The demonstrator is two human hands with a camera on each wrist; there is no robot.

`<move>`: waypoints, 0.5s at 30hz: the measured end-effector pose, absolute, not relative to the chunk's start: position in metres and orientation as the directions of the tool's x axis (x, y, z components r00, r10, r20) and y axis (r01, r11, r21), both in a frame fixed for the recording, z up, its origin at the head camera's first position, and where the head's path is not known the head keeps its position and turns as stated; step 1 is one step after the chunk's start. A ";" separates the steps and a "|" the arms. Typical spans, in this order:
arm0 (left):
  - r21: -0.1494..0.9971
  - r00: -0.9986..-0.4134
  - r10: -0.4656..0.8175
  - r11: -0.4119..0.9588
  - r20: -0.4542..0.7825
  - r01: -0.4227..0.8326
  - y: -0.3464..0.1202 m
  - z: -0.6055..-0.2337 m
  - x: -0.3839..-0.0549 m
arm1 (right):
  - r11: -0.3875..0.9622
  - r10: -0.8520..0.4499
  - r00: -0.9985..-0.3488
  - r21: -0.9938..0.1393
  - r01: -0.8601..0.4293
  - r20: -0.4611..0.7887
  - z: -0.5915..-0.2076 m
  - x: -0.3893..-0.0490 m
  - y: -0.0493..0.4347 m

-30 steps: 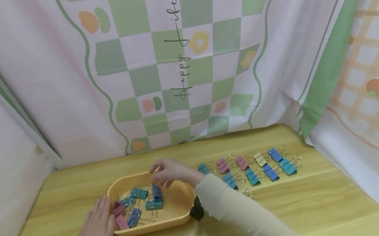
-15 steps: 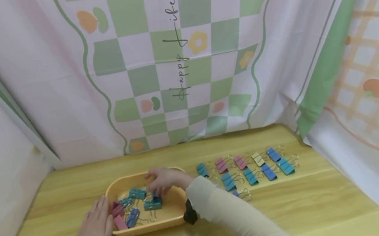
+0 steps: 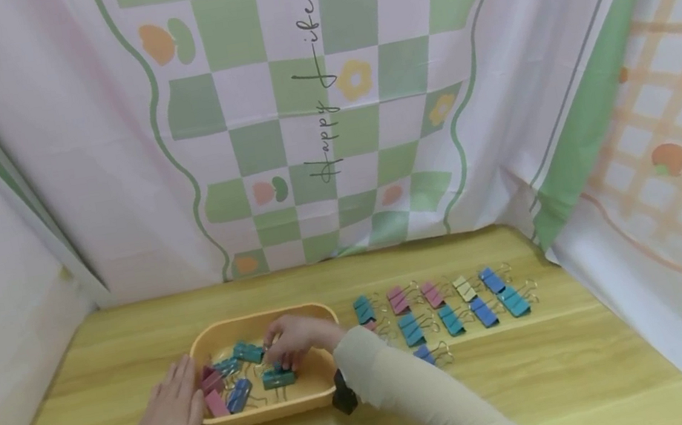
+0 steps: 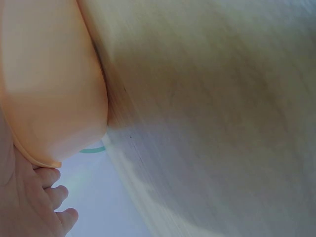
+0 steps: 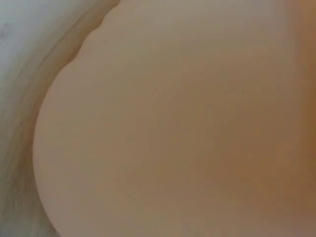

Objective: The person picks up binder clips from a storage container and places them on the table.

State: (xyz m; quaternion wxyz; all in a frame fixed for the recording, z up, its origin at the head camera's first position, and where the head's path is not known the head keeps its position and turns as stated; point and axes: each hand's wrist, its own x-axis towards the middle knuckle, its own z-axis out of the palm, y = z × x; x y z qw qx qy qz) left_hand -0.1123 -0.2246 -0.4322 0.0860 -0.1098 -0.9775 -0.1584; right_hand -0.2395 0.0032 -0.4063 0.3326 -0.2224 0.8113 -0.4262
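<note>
A yellow-orange tray (image 3: 325, 399) holds several binder clips, among them a teal clip (image 3: 278, 378), a blue clip (image 3: 239, 396) and a pink clip (image 3: 216, 403). My left hand (image 3: 168, 418) rests against the tray's left end with its fingers extended; the left wrist view has its fingertips (image 4: 58, 196) beside the tray's rim (image 4: 37, 160). Inside the tray, my right hand (image 3: 297, 338) has its fingers curled down round another blue binder clip, almost wholly hidden beneath them, just above the teal clip. Only blurred palm fills most of the right wrist view.
Right of the tray, several binder clips lie in rows on the wooden table (image 3: 564, 371), including a yellow clip (image 3: 464, 288) and a teal clip (image 3: 514, 301). A black object (image 3: 344, 394) sits at the tray's right corner. A printed curtain (image 3: 314, 134) hangs behind.
My right hand has come down from the tray's far rim onto the blue clip, covering it. The teal clip under it has shifted slightly toward me. My left hand stays put.
</note>
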 end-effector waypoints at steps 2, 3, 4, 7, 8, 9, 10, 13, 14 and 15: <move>0.286 -0.960 0.189 0.926 0.208 0.245 -0.224 -0.433 -0.112 | 0.545 -0.632 -0.695 -0.834 -0.086 -0.341 -0.408 -0.239 0.003; 0.284 -0.959 0.190 0.927 0.212 0.246 -0.224 -0.433 -0.112 | 0.549 -0.626 -0.704 -0.831 -0.092 -0.335 -0.409 -0.240 0.003; 0.283 -0.958 0.189 0.927 0.217 0.247 -0.224 -0.433 -0.112 | 0.549 -0.620 -0.711 -0.831 -0.092 -0.331 -0.410 -0.240 0.003; 0.280 -0.957 0.187 0.928 0.221 0.246 -0.224 -0.433 -0.112 | 0.544 -0.611 -0.723 -0.835 -0.089 -0.321 -0.410 -0.242 0.005; 0.280 -0.957 0.186 0.928 0.224 0.246 -0.224 -0.433 -0.112 | 0.542 -0.611 -0.724 -0.836 -0.087 -0.320 -0.409 -0.242 0.006; 0.280 -0.957 0.186 0.928 0.225 0.246 -0.224 -0.434 -0.112 | 0.537 -0.609 -0.726 -0.840 -0.080 -0.320 -0.409 -0.243 0.006; 0.282 -0.957 0.184 0.928 0.222 0.244 -0.224 -0.434 -0.112 | 0.534 -0.608 -0.727 -0.842 -0.076 -0.319 -0.408 -0.243 0.007; 0.283 -0.958 0.184 0.928 0.219 0.243 -0.225 -0.434 -0.112 | 0.529 -0.607 -0.731 -0.845 -0.079 -0.312 -0.405 -0.244 0.010; 0.284 -0.959 0.183 0.928 0.217 0.242 -0.225 -0.434 -0.112 | 0.527 -0.606 -0.733 -0.846 -0.080 -0.309 -0.404 -0.244 0.011; 0.285 -0.960 0.182 0.928 0.214 0.240 -0.224 -0.434 -0.112 | 0.523 -0.607 -0.735 -0.848 -0.083 -0.303 -0.403 -0.244 0.012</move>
